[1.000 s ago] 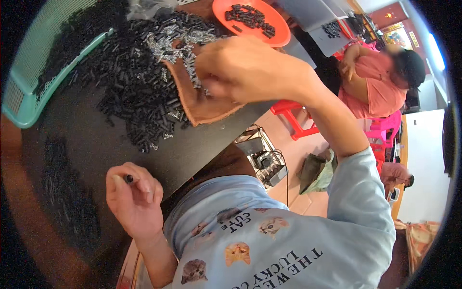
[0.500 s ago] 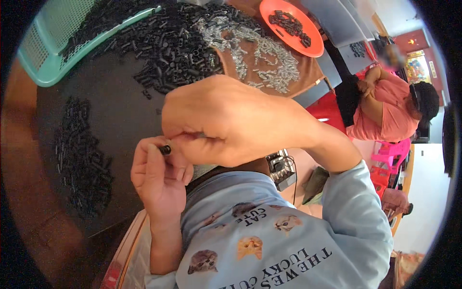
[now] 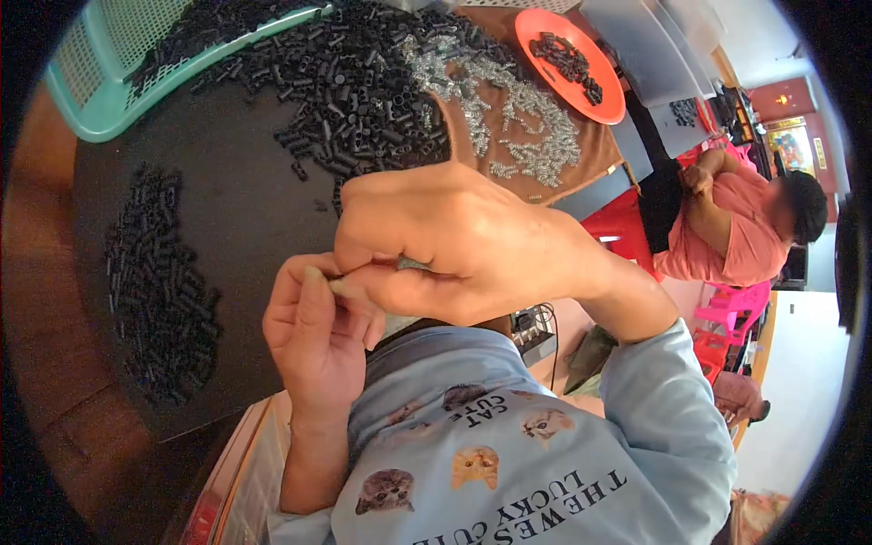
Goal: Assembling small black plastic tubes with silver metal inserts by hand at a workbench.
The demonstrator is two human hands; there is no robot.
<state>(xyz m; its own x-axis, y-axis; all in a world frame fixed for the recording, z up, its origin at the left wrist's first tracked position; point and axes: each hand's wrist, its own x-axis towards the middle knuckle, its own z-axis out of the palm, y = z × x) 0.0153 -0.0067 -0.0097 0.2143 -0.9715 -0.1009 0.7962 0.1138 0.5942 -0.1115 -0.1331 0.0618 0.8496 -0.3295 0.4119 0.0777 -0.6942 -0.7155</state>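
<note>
Behind joined hands, black tubes [image 3: 354, 86] (springs [image 3: 527, 136] beside).

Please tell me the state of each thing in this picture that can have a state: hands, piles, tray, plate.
left hand: closed, pinching something small, hidden
right hand: closed, fingertips meeting the left hand
black tubes: loose heap on the table
small tube pile: separate, at left
silver springs: scattered on brown cloth
green tray: holds tubes
orange plate: holds tubes

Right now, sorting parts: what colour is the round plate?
Orange plate, head view.
</note>
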